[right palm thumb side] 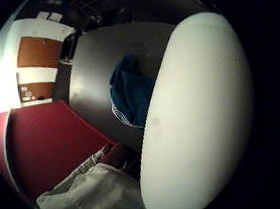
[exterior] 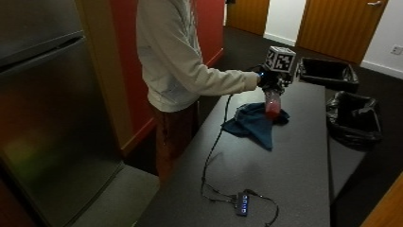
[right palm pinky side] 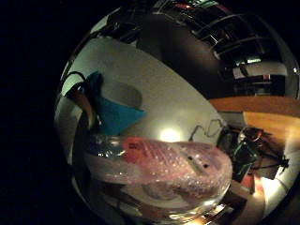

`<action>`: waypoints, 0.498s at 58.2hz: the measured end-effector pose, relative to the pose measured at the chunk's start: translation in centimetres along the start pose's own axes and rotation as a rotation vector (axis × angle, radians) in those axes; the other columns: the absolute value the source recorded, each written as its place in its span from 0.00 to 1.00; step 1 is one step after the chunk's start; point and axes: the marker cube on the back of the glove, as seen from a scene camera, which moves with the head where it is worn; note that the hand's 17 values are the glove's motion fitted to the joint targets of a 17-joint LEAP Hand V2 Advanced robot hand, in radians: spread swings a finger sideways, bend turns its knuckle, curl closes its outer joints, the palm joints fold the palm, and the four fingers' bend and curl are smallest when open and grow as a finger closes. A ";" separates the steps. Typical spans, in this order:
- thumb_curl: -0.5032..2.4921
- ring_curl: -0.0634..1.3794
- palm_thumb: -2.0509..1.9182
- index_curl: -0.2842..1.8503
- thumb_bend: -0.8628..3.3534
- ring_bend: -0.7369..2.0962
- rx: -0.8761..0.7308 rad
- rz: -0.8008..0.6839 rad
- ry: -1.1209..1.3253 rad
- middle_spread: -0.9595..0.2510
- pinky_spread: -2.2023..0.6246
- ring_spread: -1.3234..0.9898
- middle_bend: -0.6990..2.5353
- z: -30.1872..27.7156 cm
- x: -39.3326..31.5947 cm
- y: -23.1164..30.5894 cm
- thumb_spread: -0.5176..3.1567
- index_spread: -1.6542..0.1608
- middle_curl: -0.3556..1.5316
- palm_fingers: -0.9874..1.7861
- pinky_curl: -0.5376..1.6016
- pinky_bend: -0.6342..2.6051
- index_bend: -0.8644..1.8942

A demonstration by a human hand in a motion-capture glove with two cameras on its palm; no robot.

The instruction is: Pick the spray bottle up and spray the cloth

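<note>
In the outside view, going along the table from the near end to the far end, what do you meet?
Small blue-lit hub with cables → blue cloth → spray bottle held in the gloved right hand above the cloth's far edge.

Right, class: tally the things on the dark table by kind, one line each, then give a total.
Spray bottle, held over the cloth by the gloved right hand: 1
Blue cloth: 1
USB hub with cable: 1
Total: 3

right arm stretched forward over the table, gloved hand (exterior: 269,79) apparently gripping, fingers curled
</note>
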 end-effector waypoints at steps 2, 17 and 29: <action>0.40 0.37 0.78 0.38 0.20 0.47 -0.011 -0.020 0.017 0.65 0.69 0.48 0.38 -0.4 -1.5 -0.2 0.16 0.79 0.47 0.84 0.43 0.30 0.40; 0.41 0.37 0.78 0.39 0.20 0.47 -0.110 -0.066 0.139 0.65 0.68 0.48 0.39 0.5 -7.3 -0.8 0.15 0.79 0.47 0.83 0.43 0.30 0.41; 0.41 0.38 0.78 0.39 0.20 0.48 -0.135 -0.053 0.106 0.65 0.68 0.48 0.39 2.1 -10.7 -1.7 0.15 0.79 0.48 0.83 0.43 0.30 0.41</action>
